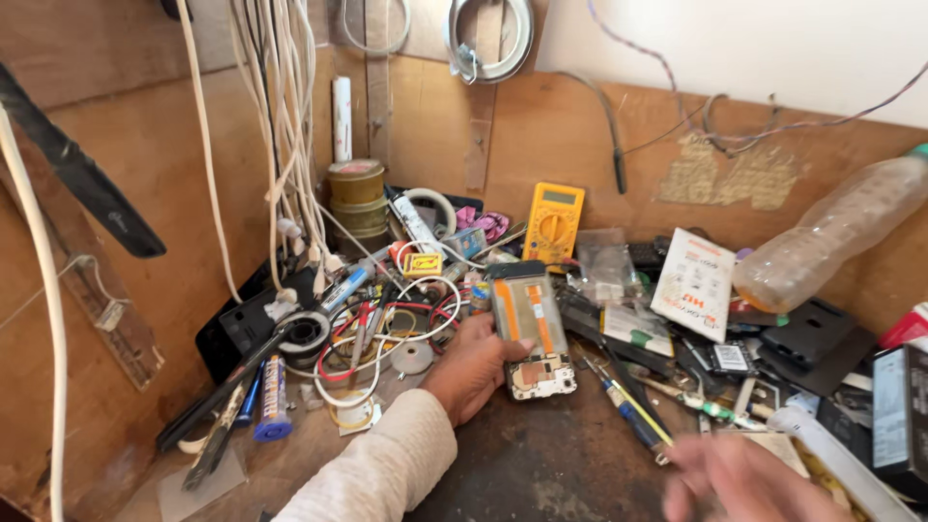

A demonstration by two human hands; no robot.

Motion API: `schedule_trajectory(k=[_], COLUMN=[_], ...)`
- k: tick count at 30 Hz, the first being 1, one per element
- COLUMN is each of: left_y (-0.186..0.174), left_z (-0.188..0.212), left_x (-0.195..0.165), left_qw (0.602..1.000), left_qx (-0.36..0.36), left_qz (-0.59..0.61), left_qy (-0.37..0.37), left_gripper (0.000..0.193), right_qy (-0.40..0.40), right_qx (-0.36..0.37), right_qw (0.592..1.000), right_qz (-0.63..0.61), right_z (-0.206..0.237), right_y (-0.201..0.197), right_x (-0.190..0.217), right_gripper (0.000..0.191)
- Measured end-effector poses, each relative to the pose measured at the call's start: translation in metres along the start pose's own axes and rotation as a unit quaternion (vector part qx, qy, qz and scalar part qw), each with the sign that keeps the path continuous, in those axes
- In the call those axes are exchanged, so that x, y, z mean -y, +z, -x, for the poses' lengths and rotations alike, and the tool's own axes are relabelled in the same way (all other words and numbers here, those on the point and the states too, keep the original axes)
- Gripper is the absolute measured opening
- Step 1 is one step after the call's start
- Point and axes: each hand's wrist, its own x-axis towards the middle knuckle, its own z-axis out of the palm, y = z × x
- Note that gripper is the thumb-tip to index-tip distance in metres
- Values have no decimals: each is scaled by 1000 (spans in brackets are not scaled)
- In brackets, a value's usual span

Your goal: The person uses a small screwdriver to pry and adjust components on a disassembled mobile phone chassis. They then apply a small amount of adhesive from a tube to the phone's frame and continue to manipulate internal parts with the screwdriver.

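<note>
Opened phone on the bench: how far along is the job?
Done: the opened phone has its back off, orange flex cables and board exposed. In hand: the left hand grips its edge; the right hand is blurred beside a screwdriver. Left: no back cover is fitted.

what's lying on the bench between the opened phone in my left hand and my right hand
In the head view, a screwdriver with a yellow and blue handle lies slanted on the worktop between the opened phone and the blurred right hand.

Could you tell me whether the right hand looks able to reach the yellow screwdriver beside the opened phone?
Probably yes. The right hand hovers blurred and empty just right of the screwdriver, which lies on top of the bench clutter with nothing over it. The left hand is on the phone.
</note>
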Motion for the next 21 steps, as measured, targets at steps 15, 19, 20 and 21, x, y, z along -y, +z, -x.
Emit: schedule_trajectory(k=[15,19,20,21], left_y=[2,3,3,4], left_z=[6,7,8,8], left_x=[-2,-2,-2,-2], left_qw=[999,999,999,999], left_qx=[-28,-32,-33,-33], left_qz=[32,38,37,36], left_qy=[-8,-7,-6,-5], left_gripper=[49,50,50,51], right_qy=[30,-43,-47,-51], right_qx=[-81,-92,-97,-103], right_qw=[969,968,967,967], right_qz=[230,230,229,228], right_z=[-73,-66,-65,-64], right_y=[101,115,118,119], right_x=[112,125,125,125], right_gripper=[31,30,29,28])
